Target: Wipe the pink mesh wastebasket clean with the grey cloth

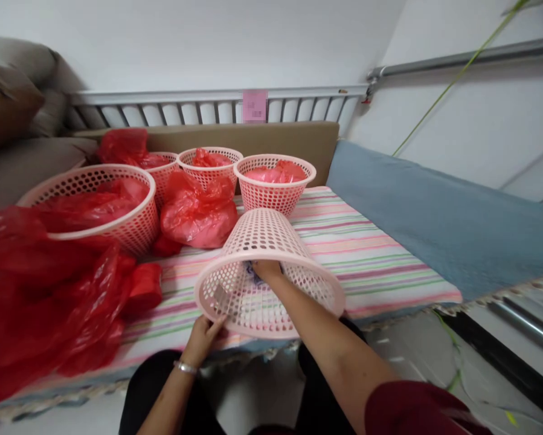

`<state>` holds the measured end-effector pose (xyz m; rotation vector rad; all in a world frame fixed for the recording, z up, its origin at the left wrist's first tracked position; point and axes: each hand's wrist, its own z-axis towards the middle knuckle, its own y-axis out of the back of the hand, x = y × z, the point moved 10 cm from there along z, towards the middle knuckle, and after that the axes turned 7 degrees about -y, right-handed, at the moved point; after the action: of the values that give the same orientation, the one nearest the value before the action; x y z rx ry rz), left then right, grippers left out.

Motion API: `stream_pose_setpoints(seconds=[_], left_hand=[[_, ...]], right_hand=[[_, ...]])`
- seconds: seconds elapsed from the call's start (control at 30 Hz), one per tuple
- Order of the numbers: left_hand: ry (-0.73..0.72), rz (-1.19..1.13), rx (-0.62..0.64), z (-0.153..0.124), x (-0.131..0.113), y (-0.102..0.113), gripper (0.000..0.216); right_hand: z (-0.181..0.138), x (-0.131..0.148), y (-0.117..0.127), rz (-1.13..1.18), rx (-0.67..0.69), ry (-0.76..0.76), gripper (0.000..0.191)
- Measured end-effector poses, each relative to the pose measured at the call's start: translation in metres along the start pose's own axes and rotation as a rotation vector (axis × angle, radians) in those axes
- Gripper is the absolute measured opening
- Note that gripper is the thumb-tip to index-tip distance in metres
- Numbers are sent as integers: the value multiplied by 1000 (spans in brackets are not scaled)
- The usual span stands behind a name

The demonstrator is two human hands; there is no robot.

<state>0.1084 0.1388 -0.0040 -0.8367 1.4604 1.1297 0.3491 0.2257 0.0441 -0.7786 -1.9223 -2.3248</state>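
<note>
The striped sheet point(371, 260) lay under everything, and on it the tipped basket point(264, 235) rested on its side near the front edge, its wide mouth towards the person and its narrower base pointing to the upright basket point(271, 196) behind. A knotted-looking red bag point(199, 220) sat just beyond its left flank. The tipped basket looked to be thin moulded plastic, pierced all over: light enough for one hand, fairly stiff at the rim, springier through the lattice wall, and apt to roll on its round side or slide over the fabric if left unheld. It did not seem fragile, though a hard squeeze on the wall might have flexed it. The thick rim offered the surest hold.

The right arm slanted in from the lower right through the mouth, forearm nearly straight, with the right hand point(267, 270) bent inward beneath the upper wall. The left hand point(205, 335) came up from below, wrist low, and pinched the rim at its lower left between thumb and fingers. A crumpled blue-patterned cloth point(252, 273) was bunched in the right hand; its fingertips were partly hidden, so how tightly they gripped was hard to judge
</note>
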Motion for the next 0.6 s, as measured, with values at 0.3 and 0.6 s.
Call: stream_pose_setpoints(seconds=[0.3, 0.6], left_hand=[[14, -11, 9, -2, 11, -4, 45], [68, -93, 25, 2, 18, -5, 48]], right_hand=[[-83, 18, 4, -73, 152, 131, 43], [-169, 32, 3, -17, 252, 290, 36]])
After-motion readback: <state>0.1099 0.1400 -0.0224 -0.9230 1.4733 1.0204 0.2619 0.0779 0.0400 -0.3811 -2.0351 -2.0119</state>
